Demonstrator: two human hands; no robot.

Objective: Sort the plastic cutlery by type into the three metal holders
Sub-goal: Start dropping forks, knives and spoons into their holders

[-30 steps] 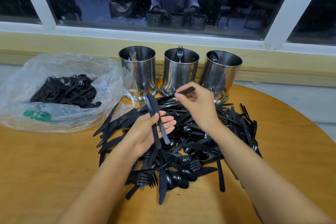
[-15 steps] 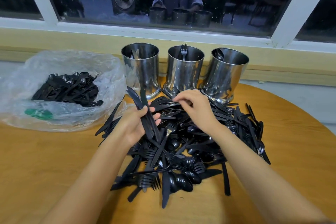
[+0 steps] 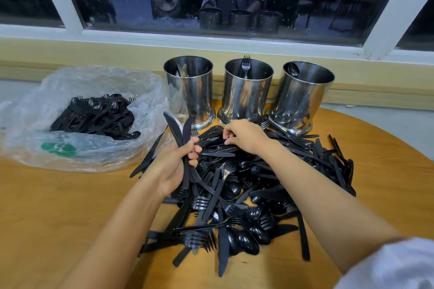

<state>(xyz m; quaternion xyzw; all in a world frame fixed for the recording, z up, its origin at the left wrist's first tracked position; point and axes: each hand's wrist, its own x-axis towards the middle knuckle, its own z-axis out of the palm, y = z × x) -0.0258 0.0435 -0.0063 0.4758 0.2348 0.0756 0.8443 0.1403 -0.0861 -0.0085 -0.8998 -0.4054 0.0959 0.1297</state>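
The cutlery pile (image 3: 249,197) lies on the table (image 3: 47,218), touching the bases of the three metal holders (image 3: 246,101). Your left hand (image 3: 175,166) grips a bundle of knives (image 3: 179,134), blades up, at the pile's left edge. Your right hand (image 3: 246,136) rests on the pile's far side, fingers curled. Whether it pinches a piece cannot be told. A fork (image 3: 245,65) stands in the middle holder. A plastic bag (image 3: 98,77) holding more cutlery lies to the left.
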